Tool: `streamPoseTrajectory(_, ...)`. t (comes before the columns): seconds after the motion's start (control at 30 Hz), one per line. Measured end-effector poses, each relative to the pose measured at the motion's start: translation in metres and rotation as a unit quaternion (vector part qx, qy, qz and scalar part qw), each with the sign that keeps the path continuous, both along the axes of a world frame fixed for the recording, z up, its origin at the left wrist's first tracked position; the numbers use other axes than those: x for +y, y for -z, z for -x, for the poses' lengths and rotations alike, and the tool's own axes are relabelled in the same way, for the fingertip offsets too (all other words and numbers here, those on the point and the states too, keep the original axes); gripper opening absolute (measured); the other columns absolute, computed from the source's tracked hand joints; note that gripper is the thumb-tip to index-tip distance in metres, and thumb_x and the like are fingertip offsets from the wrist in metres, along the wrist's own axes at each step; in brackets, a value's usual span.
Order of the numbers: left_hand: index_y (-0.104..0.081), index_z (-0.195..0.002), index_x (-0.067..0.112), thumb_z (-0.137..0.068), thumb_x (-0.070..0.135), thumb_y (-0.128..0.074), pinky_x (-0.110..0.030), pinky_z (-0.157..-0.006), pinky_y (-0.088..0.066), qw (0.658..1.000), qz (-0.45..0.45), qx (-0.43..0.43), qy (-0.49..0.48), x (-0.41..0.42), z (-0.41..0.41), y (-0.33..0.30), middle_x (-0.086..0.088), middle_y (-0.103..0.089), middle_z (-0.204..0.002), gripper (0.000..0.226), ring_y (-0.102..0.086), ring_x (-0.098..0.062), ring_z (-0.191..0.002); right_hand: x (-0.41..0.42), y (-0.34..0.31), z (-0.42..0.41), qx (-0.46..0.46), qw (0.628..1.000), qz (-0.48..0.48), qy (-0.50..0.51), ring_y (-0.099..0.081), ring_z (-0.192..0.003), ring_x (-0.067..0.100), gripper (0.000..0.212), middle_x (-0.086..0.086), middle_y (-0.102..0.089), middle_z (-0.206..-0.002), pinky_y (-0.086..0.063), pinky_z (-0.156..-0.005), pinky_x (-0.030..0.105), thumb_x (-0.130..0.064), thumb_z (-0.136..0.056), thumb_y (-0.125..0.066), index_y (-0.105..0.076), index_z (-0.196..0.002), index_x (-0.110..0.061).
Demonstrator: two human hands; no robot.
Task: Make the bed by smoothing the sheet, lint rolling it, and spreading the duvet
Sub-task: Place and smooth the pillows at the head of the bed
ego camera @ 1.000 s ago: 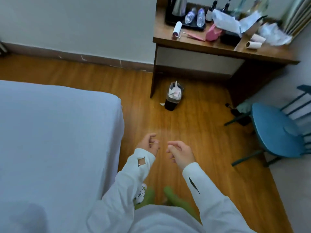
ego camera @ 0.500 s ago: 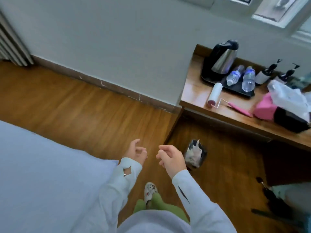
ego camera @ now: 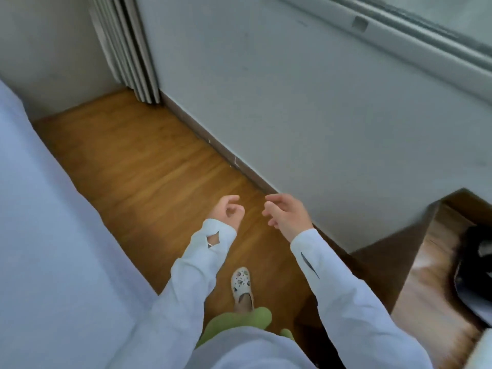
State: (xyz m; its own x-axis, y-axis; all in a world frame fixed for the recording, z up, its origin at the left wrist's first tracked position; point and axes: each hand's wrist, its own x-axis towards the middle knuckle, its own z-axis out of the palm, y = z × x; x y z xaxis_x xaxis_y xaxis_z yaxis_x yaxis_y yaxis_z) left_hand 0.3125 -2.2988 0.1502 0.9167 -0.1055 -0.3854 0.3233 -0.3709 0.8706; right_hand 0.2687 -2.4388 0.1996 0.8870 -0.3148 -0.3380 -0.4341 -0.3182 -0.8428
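Two hands: both bare, both hold nothing, raised above the floor a little apart from each other.
Left hand: fingers loosely curled toward the palm, thumb up; white long sleeve with a diamond-shaped cut-out at the cuff.
Right hand: fingers relaxed, slightly bent, pointing left; white sleeve with a dark slit.
Bed: pale blue-white smooth sheet fills the left side, its edge running from far left to near centre; neither hand touches it.
Floor: brown wood-plank floor between bed and grey wall.
Foot: white perforated clog on the planks, green trouser leg above it.
Right side: dark wooden desk, blurred; a black object on it cannot be identified.
Far corner: grey pleated curtain hangs to the floor.
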Motion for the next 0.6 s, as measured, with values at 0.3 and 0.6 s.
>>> streamPoseTrajectory(0.3,-0.054,-0.121,0.024,-0.092,0.021,-0.053,-0.026,-0.081,-0.049,0.989,0.017,-0.013,-0.146,0.04,-0.202,-0.023,0.01,-0.065,-0.097,0.029,-0.065,-0.016,-0.095,0.041,-0.012,-0.231,-0.007,0.994,-0.022,-0.106,-0.064,-0.078,0.005,0.02,-0.004,-0.069,-0.1,-0.049,-0.062,0.01,-0.024,-0.098,-0.054,-0.061,-0.117,-0.023)
streamPoseTrajectory(0.6,-0.052,-0.124,0.031,-0.091,0.027,-0.051,-0.022,-0.074,-0.045,0.948,-0.022,-0.039,-0.314,0.175,-0.428,-0.024,0.009,-0.063,-0.112,0.033,-0.063,-0.012,-0.099,0.188,0.001,-0.502,-0.037,0.954,-0.041,-0.295,-0.066,-0.078,0.01,0.023,-0.004,-0.07,-0.102,-0.051,-0.067,0.016,-0.023,-0.096,-0.056,-0.06,-0.119,-0.024)
